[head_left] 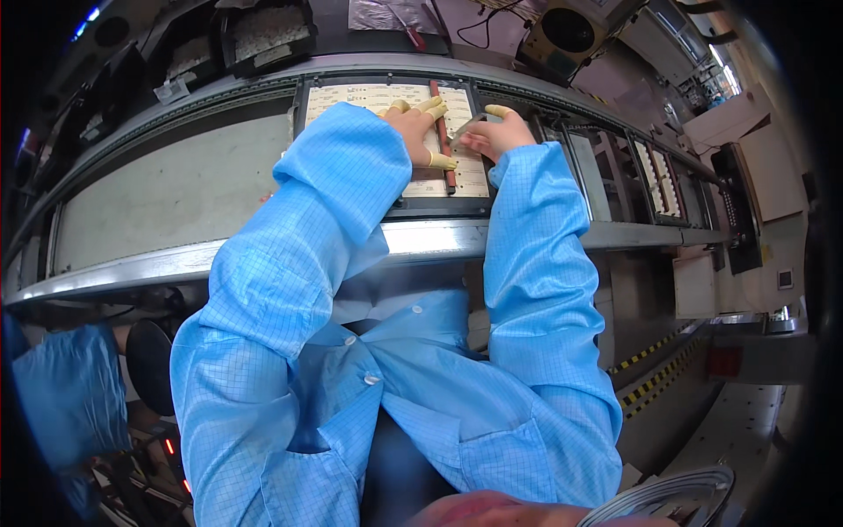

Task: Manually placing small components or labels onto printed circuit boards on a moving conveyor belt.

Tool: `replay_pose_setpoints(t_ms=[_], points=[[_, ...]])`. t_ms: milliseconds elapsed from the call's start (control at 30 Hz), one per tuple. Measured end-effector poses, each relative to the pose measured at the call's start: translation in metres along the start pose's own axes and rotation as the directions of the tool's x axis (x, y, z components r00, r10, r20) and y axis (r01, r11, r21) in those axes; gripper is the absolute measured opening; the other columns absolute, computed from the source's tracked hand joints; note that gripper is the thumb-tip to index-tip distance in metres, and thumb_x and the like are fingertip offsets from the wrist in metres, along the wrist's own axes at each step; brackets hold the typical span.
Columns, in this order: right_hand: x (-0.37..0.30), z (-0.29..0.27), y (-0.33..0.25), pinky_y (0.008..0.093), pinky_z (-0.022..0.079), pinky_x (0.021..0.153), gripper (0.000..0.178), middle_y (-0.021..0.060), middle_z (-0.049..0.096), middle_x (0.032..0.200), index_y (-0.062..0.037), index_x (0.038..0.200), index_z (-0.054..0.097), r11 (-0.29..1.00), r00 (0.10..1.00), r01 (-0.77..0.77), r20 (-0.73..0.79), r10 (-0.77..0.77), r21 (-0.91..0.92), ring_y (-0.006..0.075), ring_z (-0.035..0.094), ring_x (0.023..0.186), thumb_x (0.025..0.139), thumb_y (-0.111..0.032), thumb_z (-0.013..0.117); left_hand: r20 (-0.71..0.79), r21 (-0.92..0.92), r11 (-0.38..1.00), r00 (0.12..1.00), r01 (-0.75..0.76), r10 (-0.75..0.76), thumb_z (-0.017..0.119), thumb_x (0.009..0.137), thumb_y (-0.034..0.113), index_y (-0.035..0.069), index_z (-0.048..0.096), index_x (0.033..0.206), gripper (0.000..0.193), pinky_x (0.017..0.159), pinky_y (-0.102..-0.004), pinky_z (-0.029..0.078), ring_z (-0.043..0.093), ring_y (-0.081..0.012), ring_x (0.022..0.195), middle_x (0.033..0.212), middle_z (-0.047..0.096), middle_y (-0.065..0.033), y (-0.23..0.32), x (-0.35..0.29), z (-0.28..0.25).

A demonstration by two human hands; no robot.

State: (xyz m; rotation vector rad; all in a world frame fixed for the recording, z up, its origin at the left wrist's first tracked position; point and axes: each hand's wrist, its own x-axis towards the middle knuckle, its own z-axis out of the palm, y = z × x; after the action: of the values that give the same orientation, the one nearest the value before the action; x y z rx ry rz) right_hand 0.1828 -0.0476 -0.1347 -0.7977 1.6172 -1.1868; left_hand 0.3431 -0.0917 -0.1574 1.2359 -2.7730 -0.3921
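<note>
Along the conveyor rail [263, 255] my left hand [420, 127] pins the tray [369, 95] flat, steadying it, while my right hand [496, 133] pinches tweezers [465, 128].

Grey conveyor bench [176, 206]; black tray [439, 207] with cream panel [369, 95] on it.

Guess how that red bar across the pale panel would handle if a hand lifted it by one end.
The red bar looks narrow, long and straight, so probably stiff, not floppy. It lies flat across the pale panel, so unlikely to roll. The left hand rests on it with capped fingertips, which may add grip. The right hand holds a slim tool; its weight is unclear.
</note>
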Motion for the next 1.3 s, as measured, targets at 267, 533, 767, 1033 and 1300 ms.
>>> replay_pose_setpoints(t_ms=[267,533,767,1033,1300], points=[[0.005,-0.004,0.015,0.0328,0.056,0.064,0.060,0.0233,0.055,0.095,0.0008,0.125,0.025,0.977,0.997,-0.009,0.075,-0.007,0.213,0.0282,0.063,0.074,0.074,0.009,0.056,-0.097,-0.035,0.999,0.995,-0.015,0.012,0.065,0.056,0.064,0.016,0.035,0.132,0.095,0.098,-0.0467,0.032,0.039,-0.0378,0.117,0.129,0.043,-0.0103,-0.002,0.002,0.009],[0.000,-0.028,-0.013,0.0256,0.053,0.059,0.037,0.0131,0.060,0.086,-0.0016,0.117,0.042,0.938,0.981,0.086,0.191,-0.022,-0.335,0.0180,0.062,0.067,0.083,-0.009,0.055,-0.003,-0.005,1.000,1.000,0.016,-0.016,0.067,0.057,0.059,0.013,0.037,0.131,0.093,0.096,-0.0431,0.035,0.043,-0.0376,0.113,0.128,0.044,-0.0126,0.010,-0.001,-0.009],[0.057,-0.041,-0.001,0.0233,0.050,0.059,0.029,0.0086,0.059,0.084,-0.0010,0.112,0.050,0.950,0.964,0.263,0.091,-0.250,-0.171,0.0114,0.055,0.064,0.085,-0.012,0.053,0.071,0.032,0.999,0.996,0.042,-0.044,0.065,0.060,0.056,0.012,0.032,0.133,0.091,0.095,-0.0418,0.037,0.041,-0.0361,0.116,0.126,0.045,-0.0140,0.016,0.000,-0.011],[0.053,-0.030,0.021,0.0230,0.043,0.053,0.024,0.0015,0.058,0.065,-0.0041,0.103,0.058,0.713,0.807,0.571,0.120,-0.578,-0.406,0.0089,0.051,0.056,0.081,-0.014,0.059,0.170,0.045,0.999,0.985,0.000,-0.007,0.063,0.064,0.050,0.009,0.032,0.132,0.086,0.094,-0.0437,0.038,0.041,-0.0388,0.114,0.121,0.048,-0.0184,0.009,0.005,-0.017],[0.028,-0.028,0.021,0.0271,0.042,0.051,0.024,0.0050,0.051,0.059,-0.0049,0.097,0.058,0.496,0.563,0.805,0.680,-0.470,-0.324,0.0145,0.049,0.053,0.076,-0.014,0.063,0.196,0.089,0.996,0.980,0.014,-0.032,0.060,0.065,0.054,0.002,0.048,0.116,0.074,0.093,-0.0429,0.038,0.043,-0.0378,0.110,0.115,0.049,-0.0208,0.012,0.012,-0.016]])
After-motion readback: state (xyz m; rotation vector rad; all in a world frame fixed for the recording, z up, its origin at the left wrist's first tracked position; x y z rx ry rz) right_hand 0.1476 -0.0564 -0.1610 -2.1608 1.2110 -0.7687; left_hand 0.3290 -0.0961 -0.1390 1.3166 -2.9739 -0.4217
